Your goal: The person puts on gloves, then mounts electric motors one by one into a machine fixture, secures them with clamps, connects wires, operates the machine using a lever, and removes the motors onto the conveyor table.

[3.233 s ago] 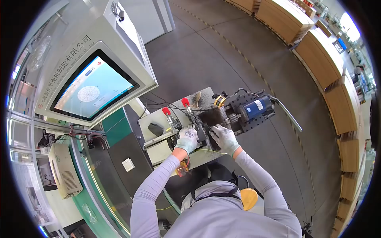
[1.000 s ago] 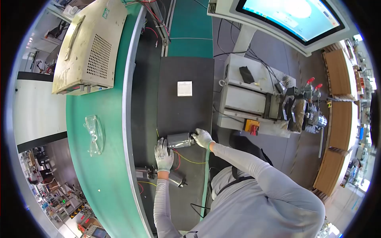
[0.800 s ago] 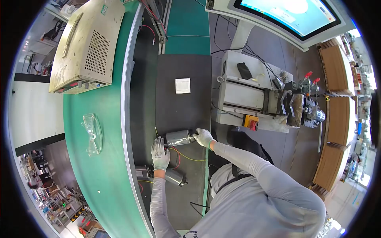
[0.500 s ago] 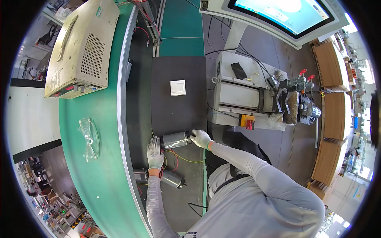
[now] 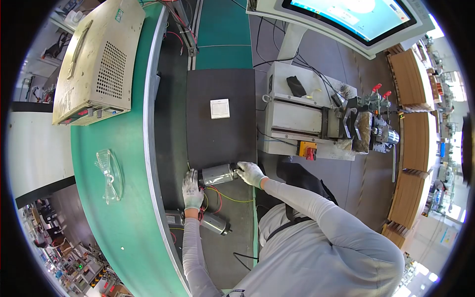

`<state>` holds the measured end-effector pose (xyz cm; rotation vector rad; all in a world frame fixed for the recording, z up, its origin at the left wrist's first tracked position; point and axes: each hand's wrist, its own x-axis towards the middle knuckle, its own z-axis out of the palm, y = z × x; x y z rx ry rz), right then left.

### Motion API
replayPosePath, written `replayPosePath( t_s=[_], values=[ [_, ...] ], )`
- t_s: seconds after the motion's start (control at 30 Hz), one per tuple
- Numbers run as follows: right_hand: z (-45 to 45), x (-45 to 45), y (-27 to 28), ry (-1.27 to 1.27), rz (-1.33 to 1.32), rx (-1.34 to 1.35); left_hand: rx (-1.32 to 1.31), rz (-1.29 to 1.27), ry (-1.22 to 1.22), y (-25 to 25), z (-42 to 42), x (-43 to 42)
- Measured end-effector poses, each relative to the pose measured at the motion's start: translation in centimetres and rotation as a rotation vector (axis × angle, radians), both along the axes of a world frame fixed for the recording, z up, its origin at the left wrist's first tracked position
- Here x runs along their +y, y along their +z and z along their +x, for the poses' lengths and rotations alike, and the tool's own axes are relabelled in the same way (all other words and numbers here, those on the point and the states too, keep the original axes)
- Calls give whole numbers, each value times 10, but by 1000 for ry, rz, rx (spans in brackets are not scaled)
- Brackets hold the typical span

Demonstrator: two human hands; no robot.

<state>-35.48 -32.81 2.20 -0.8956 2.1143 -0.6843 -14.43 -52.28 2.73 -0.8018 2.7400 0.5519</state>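
Note:
A dark cylindrical motor (image 5: 217, 175) with a shiny body lies across the black mat, between my two hands. My right hand (image 5: 250, 174), in a pale glove, is closed round the motor's right end. At its left end is my gloved left hand (image 5: 192, 190), closed against the end, with the fingertips partly hidden. Red and yellow wires (image 5: 217, 194) run from beside the left hand over the mat. Just below lies a second cylindrical motor (image 5: 215, 223), partly covered by my left wrist.
A white square switch plate (image 5: 219, 109) lies farther up the mat. On the green bench at left are safety glasses (image 5: 110, 176) and a beige power unit (image 5: 99, 69). A machine with red-tipped clamps (image 5: 304, 119) stands at right, below a monitor (image 5: 354, 15).
Since the oldest frame, the hands have left the machine and come to the motor on the mat. Over the last second, the motor and both hands have barely moved; the view has shifted slightly.

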Motion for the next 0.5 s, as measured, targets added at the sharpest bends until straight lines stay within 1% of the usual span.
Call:
replayPosePath(
  t_s=[0.1, 0.27, 0.37, 0.4, 0.5],
  values=[
    [-5, -7, -2, 84, 157, 5, -3, -7, -14, -3, 1, -3],
    [-11, -13, -11, 143, 210, 9, -12, -9, -25, -6, -1, -6],
    [-18, -13, -12, 190, 309, -18, -26, -18, -45, -4, -2, -9],
    [-22, -11, -13, 190, 308, -16, -36, -30, -65, -4, -3, -11],
    [-30, -1, -15, 74, 321, -32, -58, -47, -108, -7, -3, -14]
  ],
)
